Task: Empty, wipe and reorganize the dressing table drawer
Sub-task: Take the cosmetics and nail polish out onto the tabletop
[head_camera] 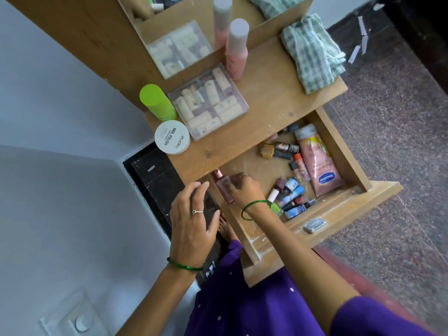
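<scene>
Drawer of a wooden dressing table, pulled open, seen from above through a camera on the person's head. We see both bare hands at the drawer's near left corner. The right hand reaches into the drawer with its fingers curled around a small pink bottle with a pink cap, which lies against the drawer's left wall. The left hand hovers just outside that wall, over a dark flat object we cannot identify; the fingers are bent loosely and we cannot tell whether they grip it. Each wrist wears a thin green bangle, and the left hand has a ring.

Inside the drawer, a pink lotion tube lies along the right side. A cluster of small nail polish bottles sits near the front, and a second loose group lies toward the back. The bare wooden floor of the drawer shows pale dusty smears. A small grey flat case rests on the drawer's front ledge.

On the table top, we find a round white tub labelled nail polish, a lime green bottle just behind it, a clear plastic box of small cream tubes, and a tall pink bottle with a pale cap standing against the mirror. A green and white checked cloth lies folded at the right end of the top. The person wears purple clothing.
</scene>
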Tool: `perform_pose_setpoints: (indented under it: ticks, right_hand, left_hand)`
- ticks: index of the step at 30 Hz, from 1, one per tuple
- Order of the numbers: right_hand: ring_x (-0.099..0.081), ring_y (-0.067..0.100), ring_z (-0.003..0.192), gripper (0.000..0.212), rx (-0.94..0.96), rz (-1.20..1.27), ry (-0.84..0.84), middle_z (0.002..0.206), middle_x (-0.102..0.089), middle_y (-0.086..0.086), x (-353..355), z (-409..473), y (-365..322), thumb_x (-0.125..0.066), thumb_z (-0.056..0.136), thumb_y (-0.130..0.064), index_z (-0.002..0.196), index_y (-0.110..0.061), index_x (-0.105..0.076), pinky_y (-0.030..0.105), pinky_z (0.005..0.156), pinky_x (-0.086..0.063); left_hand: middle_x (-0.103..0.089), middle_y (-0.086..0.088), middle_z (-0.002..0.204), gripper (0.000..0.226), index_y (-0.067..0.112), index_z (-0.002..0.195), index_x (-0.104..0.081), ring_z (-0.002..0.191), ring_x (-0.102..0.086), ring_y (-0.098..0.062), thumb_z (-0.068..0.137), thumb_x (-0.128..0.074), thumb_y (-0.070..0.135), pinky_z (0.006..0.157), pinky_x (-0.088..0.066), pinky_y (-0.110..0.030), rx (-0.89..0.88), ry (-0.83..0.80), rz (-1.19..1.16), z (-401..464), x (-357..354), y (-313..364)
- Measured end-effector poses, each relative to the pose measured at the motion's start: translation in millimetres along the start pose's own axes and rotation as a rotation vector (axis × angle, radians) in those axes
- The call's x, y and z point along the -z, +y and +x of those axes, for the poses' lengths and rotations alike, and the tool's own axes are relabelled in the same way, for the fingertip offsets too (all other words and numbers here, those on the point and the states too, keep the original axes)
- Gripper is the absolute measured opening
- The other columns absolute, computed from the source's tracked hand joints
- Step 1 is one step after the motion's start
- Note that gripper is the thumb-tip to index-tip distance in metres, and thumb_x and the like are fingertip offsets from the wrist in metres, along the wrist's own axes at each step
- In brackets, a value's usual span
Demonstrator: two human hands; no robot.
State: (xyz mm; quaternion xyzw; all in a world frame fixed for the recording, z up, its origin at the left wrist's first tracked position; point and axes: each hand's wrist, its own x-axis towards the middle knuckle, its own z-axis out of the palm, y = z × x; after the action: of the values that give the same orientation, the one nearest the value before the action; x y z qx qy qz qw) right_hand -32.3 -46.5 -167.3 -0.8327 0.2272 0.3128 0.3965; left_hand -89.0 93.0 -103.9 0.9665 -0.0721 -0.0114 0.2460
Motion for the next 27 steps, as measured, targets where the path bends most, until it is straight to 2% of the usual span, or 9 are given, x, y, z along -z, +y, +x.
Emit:
perform_pose_setpoints:
  ticks: [4,8,10,13,15,17,21,24,27]
  right_hand:
    - [-0.058,0.02,0.082,0.035,-0.032,-0.014,-0.044,0.091,-0.061,0.005,4.8,2.1,-1.7,-0.06,0.087,-0.039,0.102,-0.008,-0.058,0.028,0.067,-0.044]
    - [-0.065,0.021,0.08,0.035,-0.032,-0.02,-0.103,0.088,-0.069,0.008,5.4,4.8,-0.1,-0.063,0.082,-0.041,0.092,-0.008,-0.063,0.031,0.067,-0.053]
    - [-0.068,0.023,0.078,0.03,-0.034,0.005,-0.121,0.085,-0.071,0.011,7.2,5.0,-0.9,-0.063,0.081,-0.036,0.086,-0.007,-0.063,0.035,0.071,-0.057]
    - [-0.066,0.026,0.084,0.024,-0.049,-0.01,-0.154,0.093,-0.069,0.016,7.3,6.2,-1.7,-0.063,0.082,-0.032,0.074,-0.01,-0.056,0.029,0.068,-0.05]
    - [-0.061,0.034,0.1,0.026,-0.072,-0.083,-0.159,0.108,-0.062,0.019,5.8,7.2,-0.9,-0.063,0.082,-0.035,0.087,-0.011,-0.056,0.032,0.076,-0.046]
    - [-0.055,0.038,0.11,0.039,-0.074,-0.097,-0.139,0.116,-0.058,0.02,5.3,6.5,-0.2,-0.063,0.083,-0.033,0.106,-0.003,-0.053,0.037,0.087,-0.045]
    - [-0.06,0.037,0.103,0.035,-0.023,-0.027,-0.125,0.108,-0.064,0.02,8.3,-0.1,2.7,-0.061,0.087,-0.025,0.108,0.0,-0.049,0.038,0.084,-0.047]
    - [-0.06,0.038,0.099,0.034,0.018,0.037,-0.093,0.106,-0.064,0.019,22.2,-8.5,6.7,-0.055,0.09,-0.028,0.109,-0.001,-0.05,0.04,0.082,-0.05]
    - [-0.062,0.025,0.087,0.031,0.085,0.12,-0.045,0.094,-0.065,0.007,51.3,-19.5,18.3,-0.061,0.085,-0.027,0.107,-0.006,-0.058,0.032,0.071,-0.05]
  left_hand:
    - [-0.037,-0.008,0.129,0.066,0.01,0.132,-0.04,0.118,-0.041,-0.024,0.075,-0.074,0.016,0.093,-0.046,-0.046,-0.041,-0.013,-0.042,1.4,0.5,4.6]
    - [-0.036,-0.006,0.13,0.062,0.011,0.132,-0.04,0.119,-0.04,-0.022,0.078,-0.07,0.015,0.096,-0.045,-0.045,-0.093,-0.024,-0.076,7.3,-4.1,19.5]
    - [-0.037,-0.006,0.131,0.058,0.01,0.132,-0.042,0.12,-0.04,-0.022,0.08,-0.067,0.015,0.097,-0.044,-0.043,-0.111,-0.034,-0.091,11.6,-7.8,27.0]
    - [-0.037,-0.005,0.132,0.054,0.007,0.131,-0.045,0.121,-0.041,-0.021,0.081,-0.065,0.012,0.095,-0.045,-0.045,-0.116,-0.049,-0.117,16.5,-13.6,36.4]
    - [-0.037,-0.005,0.132,0.053,0.006,0.131,-0.046,0.121,-0.041,-0.022,0.081,-0.064,0.01,0.094,-0.046,-0.046,-0.123,-0.05,-0.127,18.7,-15.6,41.6]
    - [-0.036,-0.004,0.132,0.052,0.007,0.13,-0.045,0.121,-0.041,-0.021,0.081,-0.062,0.01,0.093,-0.046,-0.047,-0.127,-0.057,-0.132,19.5,-17.2,44.9]
    - [-0.039,-0.004,0.132,0.047,0.009,0.13,-0.046,0.118,-0.042,-0.02,0.083,-0.055,0.012,0.094,-0.045,-0.044,-0.115,-0.093,-0.126,24.1,-20.1,48.8]
    - [-0.043,-0.005,0.131,0.044,0.009,0.128,-0.047,0.114,-0.047,-0.02,0.085,-0.049,0.009,0.098,-0.041,-0.038,-0.128,-0.113,-0.141,33.2,-20.8,58.1]
    - [-0.046,-0.006,0.128,0.042,0.007,0.127,-0.049,0.114,-0.046,-0.016,0.085,-0.045,0.005,0.098,-0.04,-0.029,-0.151,-0.101,-0.188,48.8,-23.9,76.1]
